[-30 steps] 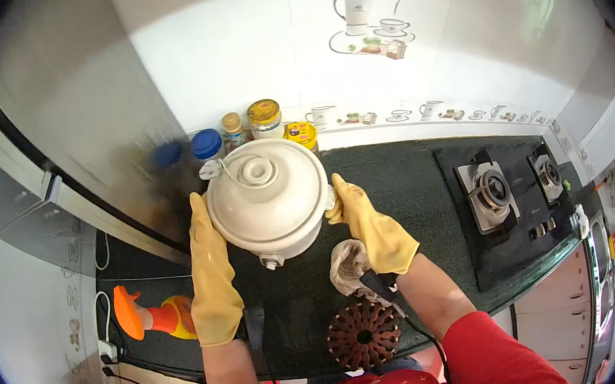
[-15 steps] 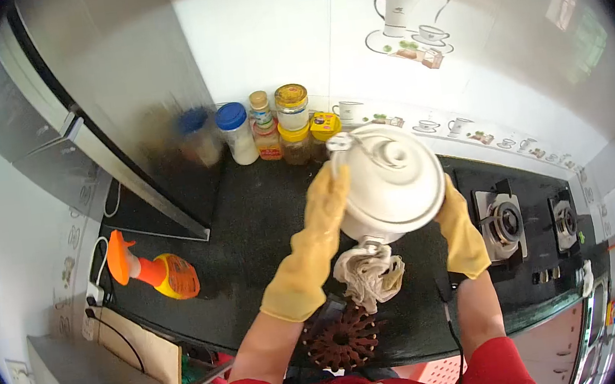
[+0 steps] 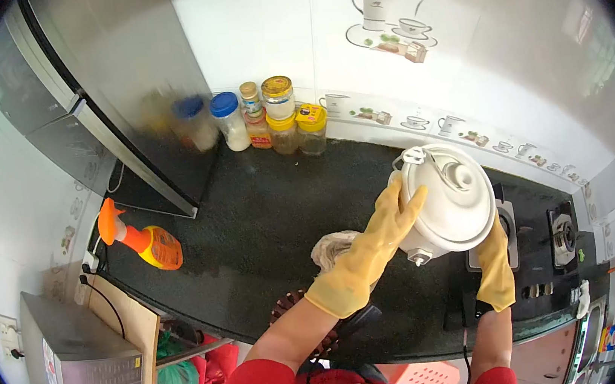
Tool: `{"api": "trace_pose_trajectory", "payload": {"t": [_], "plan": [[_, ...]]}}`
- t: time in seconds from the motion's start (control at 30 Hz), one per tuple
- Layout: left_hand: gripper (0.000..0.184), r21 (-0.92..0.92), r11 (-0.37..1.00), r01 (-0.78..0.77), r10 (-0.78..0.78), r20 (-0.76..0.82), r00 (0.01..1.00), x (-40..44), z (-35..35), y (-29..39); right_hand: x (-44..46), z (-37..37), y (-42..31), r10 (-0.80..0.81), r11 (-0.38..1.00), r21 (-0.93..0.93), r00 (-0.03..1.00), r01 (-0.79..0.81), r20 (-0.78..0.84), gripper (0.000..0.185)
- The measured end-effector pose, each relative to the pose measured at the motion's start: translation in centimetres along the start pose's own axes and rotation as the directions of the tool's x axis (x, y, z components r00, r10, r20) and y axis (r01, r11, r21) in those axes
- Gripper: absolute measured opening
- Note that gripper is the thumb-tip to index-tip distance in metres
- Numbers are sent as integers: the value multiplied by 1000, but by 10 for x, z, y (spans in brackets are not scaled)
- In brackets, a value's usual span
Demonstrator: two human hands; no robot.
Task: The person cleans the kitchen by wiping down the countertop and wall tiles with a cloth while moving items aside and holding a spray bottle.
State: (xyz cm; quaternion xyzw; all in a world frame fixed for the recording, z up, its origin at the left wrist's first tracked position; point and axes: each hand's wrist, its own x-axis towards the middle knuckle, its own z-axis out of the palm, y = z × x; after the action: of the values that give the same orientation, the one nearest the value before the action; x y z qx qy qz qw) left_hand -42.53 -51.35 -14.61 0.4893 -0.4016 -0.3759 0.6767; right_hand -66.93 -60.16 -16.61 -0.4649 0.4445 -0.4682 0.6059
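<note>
A white rice cooker (image 3: 449,206), lid on, is held up over the right part of the black counter, tilted a little. Its cord and white plug (image 3: 415,155) lie across the lid. My left hand (image 3: 394,216), in a yellow rubber glove, grips the cooker's left side. On the opposite side my right hand (image 3: 493,250), gloved the same way, holds it, with its fingers partly hidden behind the body. A crumpled pale cloth (image 3: 333,248) lies on the counter, partly covered by my left forearm.
An orange spray bottle (image 3: 148,240) stands at the left. Several jars (image 3: 281,130) are grouped against the wall beside the fridge (image 3: 127,76). Gas burners (image 3: 565,238) sit at the right. A brown slatted trivet (image 3: 284,306) shows beneath my left arm.
Both hands have carried the rice cooker to the right, away from the jars and toward the burners. The cloth now lies apart from it. My view has shifted slightly.
</note>
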Motion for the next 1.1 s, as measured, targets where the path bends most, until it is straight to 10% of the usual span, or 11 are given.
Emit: {"api": "trace_pose_trajectory", "payload": {"t": [0.1,0.17,0.23,0.27,0.3,0.47,0.67,0.73,0.9,0.93,1.1], "plan": [[48,301,917,-261,232,130,964,-1,-7,-23,-28,15,-19,-211,709,-670,973,220,96,36],[50,552,628,-548,509,241,826,-6,-15,-38,-28,5,0,286,928,314,923,-200,-257,34],[53,668,325,-669,665,341,664,-7,-20,-19,-43,-10,36,225,967,188,927,-174,-299,31],[53,268,914,-304,266,168,949,-8,-20,24,-58,-13,50,183,983,64,945,-172,-270,28],[52,-246,918,310,-244,267,932,-8,-25,49,-73,-15,63,140,986,-59,961,-159,-240,26],[57,-230,927,298,-301,23,953,-42,-109,35,-141,164,30,-207,674,-506,795,539,570,31],[40,-99,942,320,-335,-252,908,-105,-233,40,-95,238,96,-256,89,-541,544,836,799,15],[41,-51,936,347,-346,-293,891,-121,-261,38,-84,242,106,-47,783,-507,847,361,530,14],[40,39,929,368,-342,-289,894,-139,-289,43,-16,323,99,-374,652,-593,881,471,289,15],[40,47,921,387,-361,-275,891,-140,-291,50,-24,361,72,-51,889,-448,993,96,111,16],[37,146,898,415,-381,-214,900,-159,-314,51,6,405,129,-387,40,-915,851,400,355,64]]}}
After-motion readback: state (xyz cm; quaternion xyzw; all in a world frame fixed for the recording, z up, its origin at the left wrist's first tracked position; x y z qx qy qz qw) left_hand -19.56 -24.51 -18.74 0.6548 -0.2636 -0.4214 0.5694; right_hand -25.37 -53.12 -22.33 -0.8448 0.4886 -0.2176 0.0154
